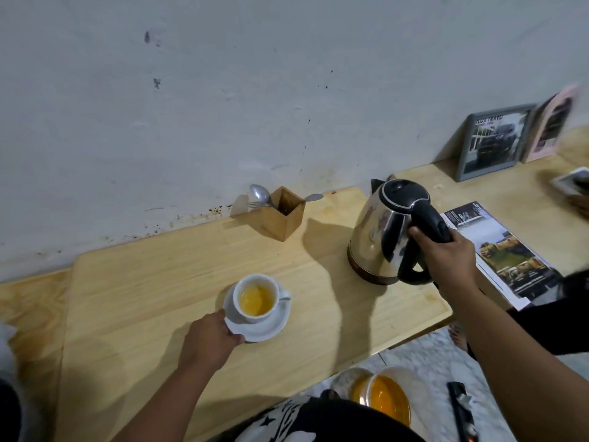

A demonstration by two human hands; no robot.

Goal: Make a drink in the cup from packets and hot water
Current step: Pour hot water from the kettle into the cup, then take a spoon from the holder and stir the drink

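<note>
**Spill and scald risk around cup and kettle**

Right hand point(446, 253) wrapped tight round black kettle handle, fingers closed on it. Kettle point(382, 231) upright, base seemingly on or just off the wooden table point(159, 282); contact unclear. Lid down, spout facing the wall.

Left hand point(212, 336) pinching near rim of saucer point(264, 330), thumb on top, other fingers hidden below. Cup point(255, 298) seated on saucer, well left of kettle, part-filled with yellow liquid; paler clump inside, probably undissolved powder. No packets in view.

Failure modes, judged from layout:
- Saucer held at one edge only. Any lift or drag tilts it; cup slides, liquid over the rim, onto table or left hand.
- Liquid likely hot. Left fingers right beside cup: splash means burn.
- More pouring: cup mouth small, stream overshoot lands on saucer or left thumb.
- Kettle possibly heavy and held by one hand; sloppy set-down near the magazine point(497, 250) wets the paper.
- Clump unstirred: drink uneven. Spoons in wooden box point(280, 215) by the wall, reach passes over cup.
- Bowl of orange liquid point(382, 400) on floor below table edge, close to the legs: kick hazard when stepping.
</note>
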